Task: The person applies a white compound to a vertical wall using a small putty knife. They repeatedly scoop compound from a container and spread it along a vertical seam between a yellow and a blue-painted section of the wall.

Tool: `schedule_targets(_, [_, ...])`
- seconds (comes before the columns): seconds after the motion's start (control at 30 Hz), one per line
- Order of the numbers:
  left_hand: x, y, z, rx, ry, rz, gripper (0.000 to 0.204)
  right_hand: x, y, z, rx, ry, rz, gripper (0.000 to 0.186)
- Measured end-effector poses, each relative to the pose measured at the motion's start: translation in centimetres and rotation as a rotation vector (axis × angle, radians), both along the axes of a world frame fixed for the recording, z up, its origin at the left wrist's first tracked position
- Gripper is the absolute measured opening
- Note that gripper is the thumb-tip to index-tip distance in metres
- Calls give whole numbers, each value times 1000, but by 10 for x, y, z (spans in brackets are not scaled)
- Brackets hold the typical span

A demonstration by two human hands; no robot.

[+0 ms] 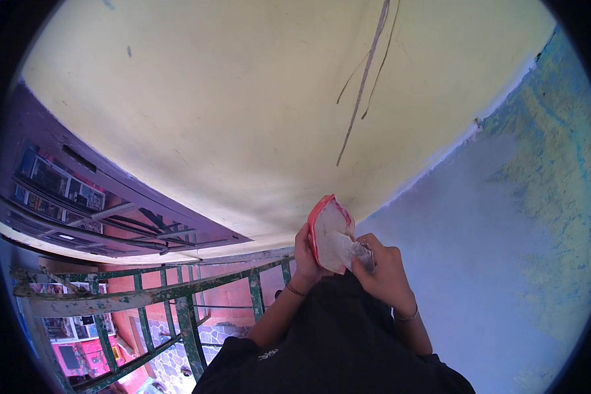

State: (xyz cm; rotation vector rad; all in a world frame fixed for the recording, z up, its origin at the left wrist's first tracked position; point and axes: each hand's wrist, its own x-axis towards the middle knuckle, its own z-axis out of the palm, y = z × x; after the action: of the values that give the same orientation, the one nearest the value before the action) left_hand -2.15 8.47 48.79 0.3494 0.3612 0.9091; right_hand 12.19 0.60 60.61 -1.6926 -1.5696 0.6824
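My left hand (303,261) is wrapped round the edge of a red-rimmed shallow holder (314,226), its inside smeared with whitish-grey paste (330,241). My right hand (386,274) grips a small flat grey piece (364,257), coated in the same pale paste and held against the holder's right side. Whether that piece is a scraper blade cannot be told. Both hands meet in front of my dark shirt, just short of a pale yellow wall (197,118).
Thin dark streaks (361,98) run down the yellow wall. At right, a bluish-grey wall (466,262) has patchy, worn paint (558,131). A purple-framed window (111,190) lies at left, above a chipped green metal railing (190,289). Stone-patterned ground (167,335) shows below it.
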Motion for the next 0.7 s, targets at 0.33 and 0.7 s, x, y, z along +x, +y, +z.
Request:
schedule_targets(0.33, [10, 0, 5, -8, 43, 47, 72, 10, -7, -15, -42, 136, -1, 22])
schedule_targets(0.7, [15, -4, -6, -49, -53, -7, 69, 18, 0, -45, -81, 661, -103, 26])
